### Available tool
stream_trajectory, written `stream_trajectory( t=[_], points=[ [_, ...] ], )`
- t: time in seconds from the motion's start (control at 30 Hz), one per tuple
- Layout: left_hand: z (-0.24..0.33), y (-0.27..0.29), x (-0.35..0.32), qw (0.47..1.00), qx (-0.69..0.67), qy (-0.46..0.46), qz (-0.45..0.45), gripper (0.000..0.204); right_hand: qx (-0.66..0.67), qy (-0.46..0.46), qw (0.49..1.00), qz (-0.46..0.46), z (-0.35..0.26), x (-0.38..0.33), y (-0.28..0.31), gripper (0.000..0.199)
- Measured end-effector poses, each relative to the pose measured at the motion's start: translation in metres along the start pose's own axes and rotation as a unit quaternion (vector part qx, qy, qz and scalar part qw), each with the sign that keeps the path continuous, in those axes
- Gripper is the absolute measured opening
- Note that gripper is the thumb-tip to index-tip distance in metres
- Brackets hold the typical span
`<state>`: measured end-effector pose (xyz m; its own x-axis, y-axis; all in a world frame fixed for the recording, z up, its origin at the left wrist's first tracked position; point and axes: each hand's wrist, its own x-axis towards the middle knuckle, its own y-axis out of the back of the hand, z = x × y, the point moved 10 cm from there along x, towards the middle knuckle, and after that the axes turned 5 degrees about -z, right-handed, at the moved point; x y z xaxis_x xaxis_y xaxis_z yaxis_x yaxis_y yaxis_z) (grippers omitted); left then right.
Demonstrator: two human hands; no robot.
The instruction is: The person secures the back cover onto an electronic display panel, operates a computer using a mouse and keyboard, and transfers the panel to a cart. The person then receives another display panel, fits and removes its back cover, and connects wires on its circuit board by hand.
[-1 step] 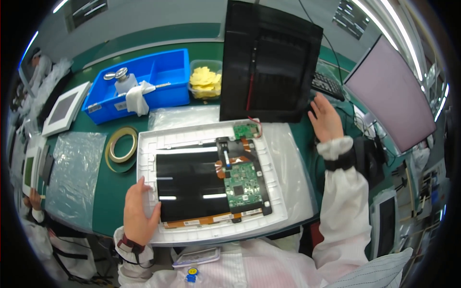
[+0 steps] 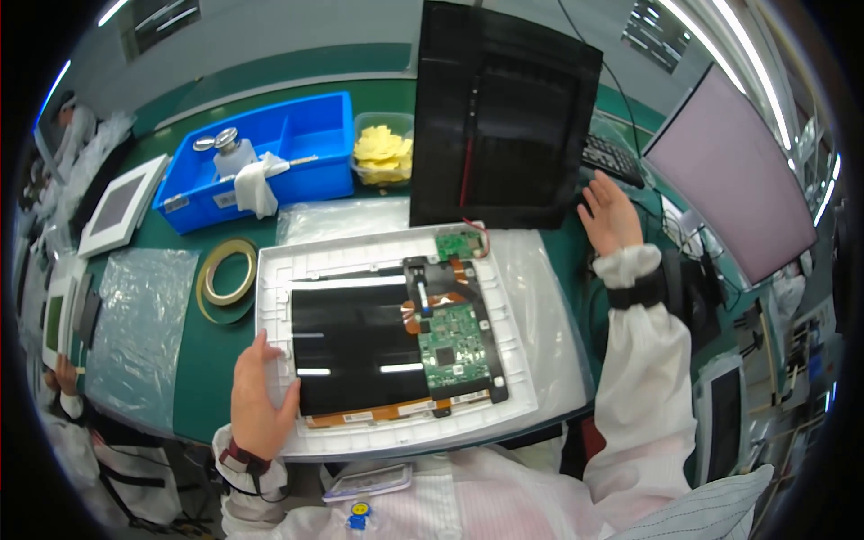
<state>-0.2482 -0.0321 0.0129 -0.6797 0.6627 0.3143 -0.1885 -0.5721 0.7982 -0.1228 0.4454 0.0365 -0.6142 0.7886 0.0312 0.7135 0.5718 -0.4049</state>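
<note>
A white plastic display housing (image 2: 468, 423) lies face down on the bench in front of me. It holds a black panel (image 2: 355, 346), a green circuit board (image 2: 459, 346) and a smaller green board (image 2: 459, 245). Along the housing's left edge, my left hand (image 2: 261, 391) grips the rim, with thumb and index finger apart. Behind the housing a large black cover (image 2: 526, 135) stands upright, joined to the small board by a red wire (image 2: 466, 175). My right hand (image 2: 614, 216) is open and empty, fingers spread, just beside the cover's lower right edge.
A blue divided bin (image 2: 319, 175) with a pump bottle (image 2: 236, 157) and white cloth stands at the back left. Next to it sits a tub of yellow pieces (image 2: 384, 153). Tape rolls (image 2: 211, 292) lie left of the housing. Rightward are a keyboard (image 2: 614, 160) and monitor (image 2: 729, 171).
</note>
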Motion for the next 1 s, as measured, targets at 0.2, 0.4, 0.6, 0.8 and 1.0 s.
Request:
stream_trajectory(
  t=[0.2, 0.4, 0.6, 0.8, 1.0],
  points=[
    [-0.005, -0.006, 0.002, 1.0, -0.017, 0.005, 0.008, 0.074, -0.108, -0.008, 0.992, 0.066, 0.005, 0.03, 0.008, 0.067],
    [-0.014, -0.003, -0.005, 0.999, -0.045, 0.016, 0.014, 0.072, -0.177, 0.033, 0.982, 0.057, 0.022, 0.05, 0.01, 0.072],
    [-0.01, -0.008, -0.008, 0.998, -0.056, 0.022, -0.009, 0.078, -0.163, 0.086, 0.982, 0.043, 0.019, 0.049, 0.002, 0.074],
    [-0.007, -0.01, -0.003, 0.998, -0.059, 0.006, -0.009, 0.078, -0.149, 0.133, 0.98, -0.017, 0.01, 0.062, 0.006, 0.053],
    [-0.005, -0.007, -0.002, 0.997, -0.07, 0.032, -0.015, 0.076, -0.198, 0.247, 0.947, 0.051, -0.011, 0.039, 0.002, 0.034]
  ],
)
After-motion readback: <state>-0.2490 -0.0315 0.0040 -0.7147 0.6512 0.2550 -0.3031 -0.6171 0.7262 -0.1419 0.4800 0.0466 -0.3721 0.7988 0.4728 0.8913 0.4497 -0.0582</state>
